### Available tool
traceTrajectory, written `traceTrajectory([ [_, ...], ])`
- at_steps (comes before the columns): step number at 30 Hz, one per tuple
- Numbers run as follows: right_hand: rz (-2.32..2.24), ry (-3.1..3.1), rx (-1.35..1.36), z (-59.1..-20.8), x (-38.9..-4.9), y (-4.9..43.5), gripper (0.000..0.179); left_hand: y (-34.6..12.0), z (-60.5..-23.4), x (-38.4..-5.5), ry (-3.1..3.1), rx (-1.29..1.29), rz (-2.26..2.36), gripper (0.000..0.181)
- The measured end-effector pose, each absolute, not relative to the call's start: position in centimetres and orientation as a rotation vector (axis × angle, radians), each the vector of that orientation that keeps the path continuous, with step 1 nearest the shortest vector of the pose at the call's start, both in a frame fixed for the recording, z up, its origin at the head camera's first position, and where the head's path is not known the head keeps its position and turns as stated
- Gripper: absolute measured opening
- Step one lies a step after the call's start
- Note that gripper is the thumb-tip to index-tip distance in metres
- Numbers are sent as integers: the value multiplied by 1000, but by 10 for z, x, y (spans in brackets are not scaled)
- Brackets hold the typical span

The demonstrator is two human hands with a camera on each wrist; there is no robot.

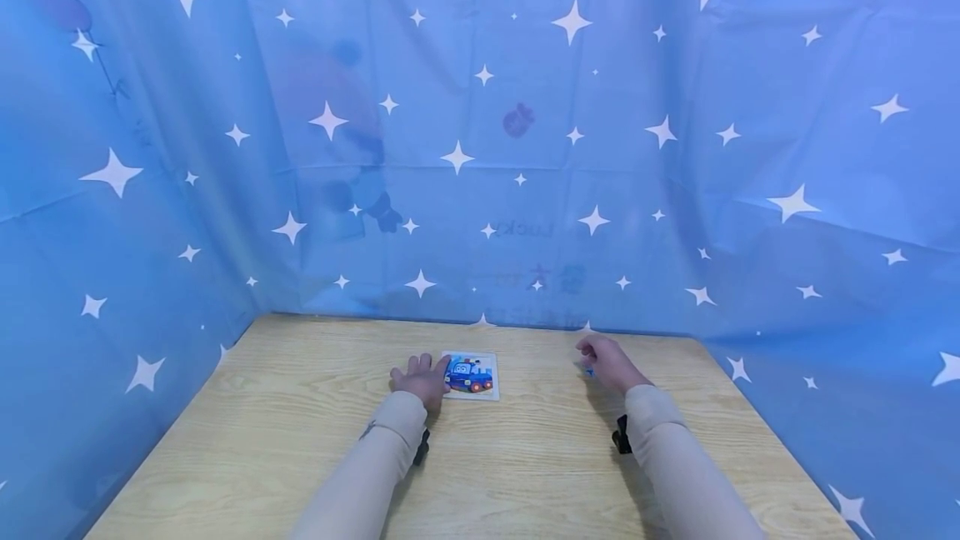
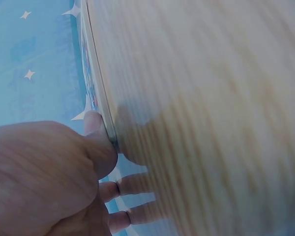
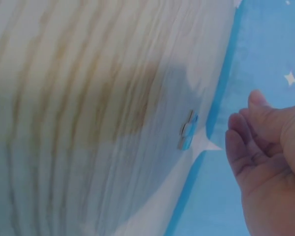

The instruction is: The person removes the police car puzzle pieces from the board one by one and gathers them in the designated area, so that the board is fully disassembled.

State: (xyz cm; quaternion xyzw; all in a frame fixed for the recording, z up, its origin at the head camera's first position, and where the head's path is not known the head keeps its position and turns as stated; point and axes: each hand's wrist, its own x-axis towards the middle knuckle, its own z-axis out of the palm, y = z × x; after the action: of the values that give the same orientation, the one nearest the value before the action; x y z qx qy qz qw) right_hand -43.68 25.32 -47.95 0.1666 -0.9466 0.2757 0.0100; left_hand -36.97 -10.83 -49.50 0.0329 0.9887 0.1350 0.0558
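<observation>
A square picture puzzle [image 1: 480, 377] showing a blue vehicle with eyes and red wheels lies flat on the table. My left hand [image 1: 422, 382] rests at its left edge, fingers spread. In the left wrist view, the thumb of that left hand [image 2: 44, 172] touches the side of the thin board [image 2: 101, 91], seen almost edge-on. To the right, my right hand [image 1: 609, 363] hovers over a small blue puzzle piece [image 1: 589, 372]. In the right wrist view, the loose piece [image 3: 188, 130] lies on the tabletop, apart from the right hand [image 3: 268, 152], whose fingers curl loosely around nothing.
The light wood table [image 1: 517, 465] ends at a blue curtain [image 1: 480, 190] with white stars behind it and on both sides. A black wrist device [image 1: 622, 435] sits below the right sleeve, and another black device [image 1: 422, 447] below the left.
</observation>
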Motion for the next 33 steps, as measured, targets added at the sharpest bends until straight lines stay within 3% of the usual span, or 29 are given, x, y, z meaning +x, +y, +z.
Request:
traceTrajectory([
  [33, 779, -2908, 611, -477, -438, 225, 23, -107, -504, -380, 2994, 53, 396, 56],
])
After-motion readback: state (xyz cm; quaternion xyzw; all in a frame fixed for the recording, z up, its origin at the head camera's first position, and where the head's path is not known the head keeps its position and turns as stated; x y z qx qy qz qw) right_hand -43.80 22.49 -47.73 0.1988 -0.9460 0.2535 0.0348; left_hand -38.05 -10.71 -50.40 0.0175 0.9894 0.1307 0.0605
